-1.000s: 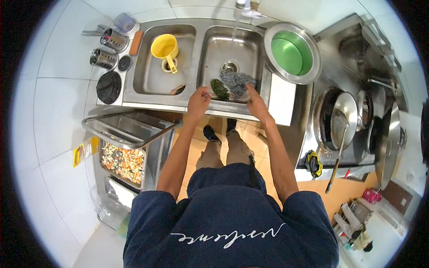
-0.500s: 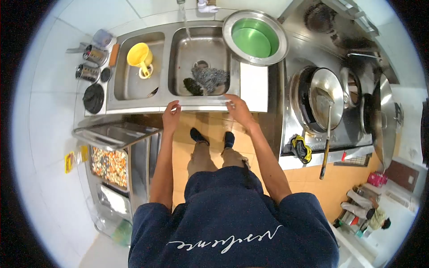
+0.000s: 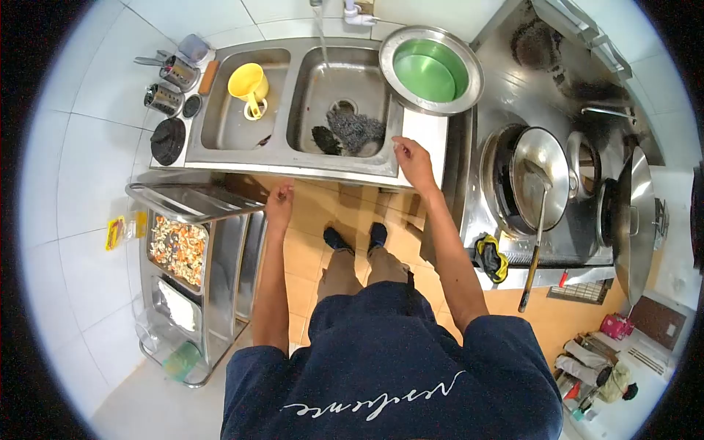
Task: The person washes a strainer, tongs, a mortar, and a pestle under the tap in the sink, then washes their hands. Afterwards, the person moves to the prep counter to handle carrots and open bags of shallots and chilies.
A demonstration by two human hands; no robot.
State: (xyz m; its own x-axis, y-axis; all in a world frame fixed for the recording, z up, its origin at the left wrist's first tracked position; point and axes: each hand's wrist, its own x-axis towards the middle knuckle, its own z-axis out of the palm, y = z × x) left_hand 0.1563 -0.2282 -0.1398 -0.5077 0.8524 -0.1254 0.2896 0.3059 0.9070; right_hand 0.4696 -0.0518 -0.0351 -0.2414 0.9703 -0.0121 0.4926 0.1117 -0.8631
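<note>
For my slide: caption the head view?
Left hand and right hand near a sink with running water and a grey scrubber.

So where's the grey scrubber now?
In the head view, the grey scrubber lies in the right basin, by the drain, just right of the dark pad.

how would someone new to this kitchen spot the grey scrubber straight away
Find the steel double sink along the wall, then its right-hand basin, where water is running. On the basin floor lies the grey scrubber, a crinkly, mesh-like bundle, larger and paler than the dark pad at its left.
</note>
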